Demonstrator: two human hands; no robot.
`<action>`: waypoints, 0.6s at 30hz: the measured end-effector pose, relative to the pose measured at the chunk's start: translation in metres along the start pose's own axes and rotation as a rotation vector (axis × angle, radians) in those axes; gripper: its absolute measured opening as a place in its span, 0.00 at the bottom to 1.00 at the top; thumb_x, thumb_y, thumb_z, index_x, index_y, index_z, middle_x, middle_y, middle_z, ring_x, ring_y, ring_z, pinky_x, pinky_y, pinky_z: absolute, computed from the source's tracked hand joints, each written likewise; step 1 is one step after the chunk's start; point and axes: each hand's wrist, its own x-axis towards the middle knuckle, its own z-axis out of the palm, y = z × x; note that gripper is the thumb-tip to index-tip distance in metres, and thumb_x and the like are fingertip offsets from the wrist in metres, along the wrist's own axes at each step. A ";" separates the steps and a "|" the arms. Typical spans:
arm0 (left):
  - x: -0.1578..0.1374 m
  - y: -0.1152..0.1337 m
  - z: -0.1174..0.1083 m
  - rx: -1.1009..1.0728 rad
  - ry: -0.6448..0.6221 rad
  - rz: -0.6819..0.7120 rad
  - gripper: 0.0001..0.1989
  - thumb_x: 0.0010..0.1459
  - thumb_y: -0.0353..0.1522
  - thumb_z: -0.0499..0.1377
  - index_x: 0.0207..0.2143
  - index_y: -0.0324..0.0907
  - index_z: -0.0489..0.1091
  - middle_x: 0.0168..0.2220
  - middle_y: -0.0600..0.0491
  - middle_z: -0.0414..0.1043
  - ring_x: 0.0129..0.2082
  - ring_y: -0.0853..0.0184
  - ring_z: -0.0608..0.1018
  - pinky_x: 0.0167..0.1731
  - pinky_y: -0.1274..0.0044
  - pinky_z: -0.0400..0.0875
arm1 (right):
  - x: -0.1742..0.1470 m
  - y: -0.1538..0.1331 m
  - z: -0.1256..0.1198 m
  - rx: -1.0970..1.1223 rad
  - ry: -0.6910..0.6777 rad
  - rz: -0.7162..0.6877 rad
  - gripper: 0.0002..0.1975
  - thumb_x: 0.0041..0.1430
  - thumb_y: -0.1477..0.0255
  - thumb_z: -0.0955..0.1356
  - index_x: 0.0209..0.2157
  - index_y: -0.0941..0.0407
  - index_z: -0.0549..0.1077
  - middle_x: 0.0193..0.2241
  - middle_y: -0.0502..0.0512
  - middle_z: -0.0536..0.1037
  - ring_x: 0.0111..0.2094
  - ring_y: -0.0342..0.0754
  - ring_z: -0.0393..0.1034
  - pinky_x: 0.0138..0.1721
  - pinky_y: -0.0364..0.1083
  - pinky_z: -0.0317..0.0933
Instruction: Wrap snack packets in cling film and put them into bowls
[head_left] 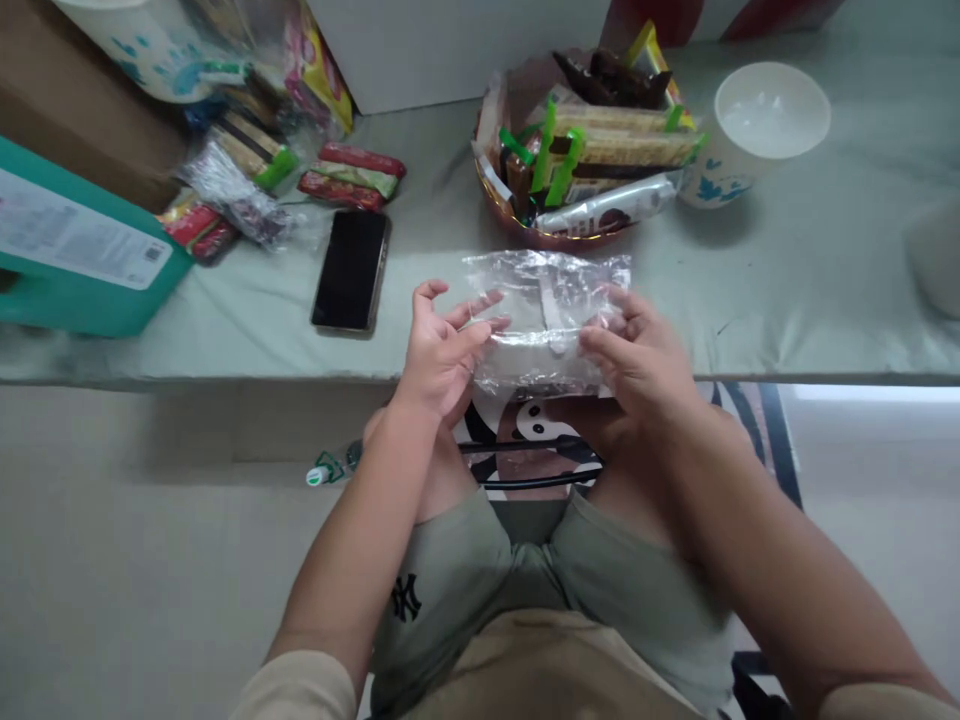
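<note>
A crinkled clear plastic bag (517,300) is stretched flat between my two hands above the table's front edge. A whitish strip (551,310) runs down its middle; whether it lies inside or on the surface I cannot tell. My left hand (446,355) pinches the bag's left side between thumb and fingers, the index finger raised. The right side is gripped by my right hand (637,350), thumb on top. Just beyond the bag stands an amber bowl (551,238) filled with wrapped snacks (615,150).
A dark-screened phone (351,270) lies left of my hands, with red-wrapped snacks (351,175) behind it. A green box (75,240) stands far left. Right of the bowl is a white paper cup (724,170). A bottle (330,470) is below the table edge.
</note>
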 end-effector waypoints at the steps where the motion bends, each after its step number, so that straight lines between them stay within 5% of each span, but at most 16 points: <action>1: 0.000 0.003 0.002 -0.016 -0.037 -0.058 0.35 0.45 0.32 0.74 0.52 0.50 0.59 0.48 0.52 0.79 0.43 0.65 0.85 0.41 0.77 0.78 | 0.003 -0.002 0.000 0.003 -0.013 -0.015 0.19 0.51 0.69 0.74 0.45 0.52 0.71 0.27 0.44 0.69 0.27 0.41 0.67 0.31 0.43 0.66; 6: 0.017 0.023 0.016 0.147 -0.110 -0.308 0.18 0.50 0.39 0.70 0.38 0.40 0.71 0.30 0.51 0.80 0.29 0.67 0.82 0.30 0.78 0.76 | 0.024 -0.013 0.010 0.052 -0.057 -0.109 0.11 0.51 0.66 0.74 0.33 0.53 0.70 0.29 0.45 0.74 0.26 0.38 0.70 0.32 0.42 0.68; 13: 0.040 0.025 0.012 0.232 -0.041 -0.119 0.14 0.52 0.38 0.67 0.40 0.42 0.75 0.23 0.59 0.73 0.19 0.75 0.73 0.18 0.82 0.66 | 0.033 -0.015 0.005 -0.080 0.009 -0.046 0.12 0.53 0.63 0.72 0.38 0.54 0.74 0.18 0.44 0.73 0.18 0.41 0.68 0.22 0.41 0.65; 18: 0.042 0.017 0.004 0.324 -0.109 -0.106 0.14 0.53 0.36 0.66 0.42 0.40 0.76 0.21 0.58 0.74 0.18 0.74 0.72 0.18 0.82 0.65 | 0.030 -0.020 0.003 -0.199 -0.119 0.033 0.13 0.54 0.63 0.72 0.40 0.53 0.76 0.19 0.46 0.75 0.21 0.44 0.71 0.25 0.44 0.67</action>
